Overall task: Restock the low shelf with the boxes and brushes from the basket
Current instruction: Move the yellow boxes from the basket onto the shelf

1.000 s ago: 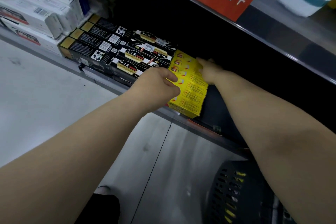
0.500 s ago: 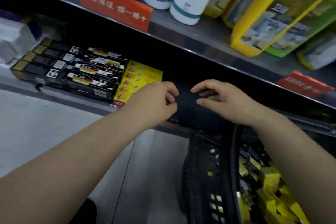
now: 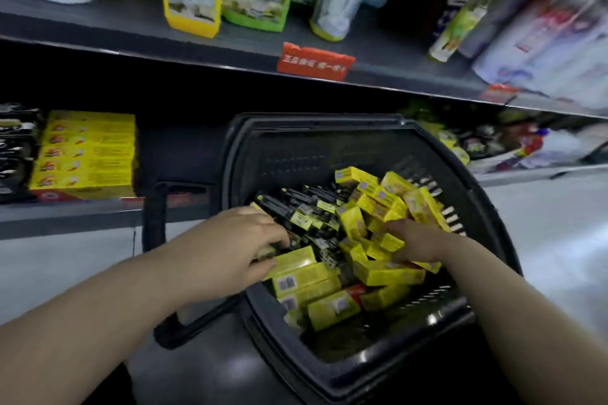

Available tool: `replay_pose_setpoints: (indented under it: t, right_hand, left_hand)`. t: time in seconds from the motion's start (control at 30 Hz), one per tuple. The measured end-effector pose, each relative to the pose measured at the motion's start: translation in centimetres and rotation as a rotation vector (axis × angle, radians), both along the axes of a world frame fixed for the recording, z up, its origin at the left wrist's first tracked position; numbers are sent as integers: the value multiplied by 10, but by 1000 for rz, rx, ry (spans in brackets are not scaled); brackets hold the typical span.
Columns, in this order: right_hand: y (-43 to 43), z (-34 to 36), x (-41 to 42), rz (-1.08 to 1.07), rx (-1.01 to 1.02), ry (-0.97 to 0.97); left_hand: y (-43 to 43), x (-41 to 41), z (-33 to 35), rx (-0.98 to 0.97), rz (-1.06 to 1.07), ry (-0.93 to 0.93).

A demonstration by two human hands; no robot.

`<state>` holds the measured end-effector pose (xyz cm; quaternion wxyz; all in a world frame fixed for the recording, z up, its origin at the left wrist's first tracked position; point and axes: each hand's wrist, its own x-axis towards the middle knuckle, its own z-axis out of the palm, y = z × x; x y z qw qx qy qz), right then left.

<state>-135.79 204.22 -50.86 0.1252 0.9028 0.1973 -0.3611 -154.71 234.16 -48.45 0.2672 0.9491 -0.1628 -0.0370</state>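
Head view: L hand (image 3: 237, 240) curls round a yellow cardboard box (image 3: 296, 261) in black plastic basket (image 3: 312, 123); R hand (image 3: 418, 240) among boxes, grip unclear w/ blur. Risk: loose pile shifts on lift, box slips before reaching grey metal low shelf (image 3: 65, 217).

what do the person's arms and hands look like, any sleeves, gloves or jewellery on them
Both arms are bare all the way from the frame edge to the fingers: no sleeve shows on the left arm or the right arm. The left hand and right hand wear no gloves, and no watch, bracelet or ring is visible, though blur softens the fingers.
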Motion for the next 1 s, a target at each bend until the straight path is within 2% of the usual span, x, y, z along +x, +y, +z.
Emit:
replay_pose_setpoints:
  t: [0.17, 0.3, 0.43, 0.5, 0.57, 0.7, 0.8, 0.9, 0.93, 1.0]
  right_hand:
    - [5, -24, 3, 47, -84, -186]
    - [11, -35, -3, 226, -190, -362]
    - [18, -34, 3, 255, -115, -485]
    - [20, -34, 5, 243, -112, -474]
    - [16, -36, 2, 265, -201, -419]
    - [10, -34, -8, 253, -243, -443]
    - [19, -10, -10, 59, 9, -423]
    - [39, 26, -21, -104, 416, -399]
    - [46, 36, -28, -210, 596, -329]
    - [63, 54, -47, -491, 928, -39]
  left_hand:
    - [-28, 11, -3, 45, 18, 78]
    - [-45, 14, 4, -1, 48, 116]
    - [-58, 16, 19, -56, 89, 118]
    - [-62, 14, 22, -172, 137, 156]
    - [-63, 9, 20, -244, 168, 196]
    - [-57, 1, 8, -214, 202, 272]
    - [-55, 3, 5, -192, 202, 293]
    - [-58, 7, 4, -200, 207, 271]
    - [-59, 9, 4, -209, 224, 270]
    - [-62, 12, 3, -290, 282, 310]
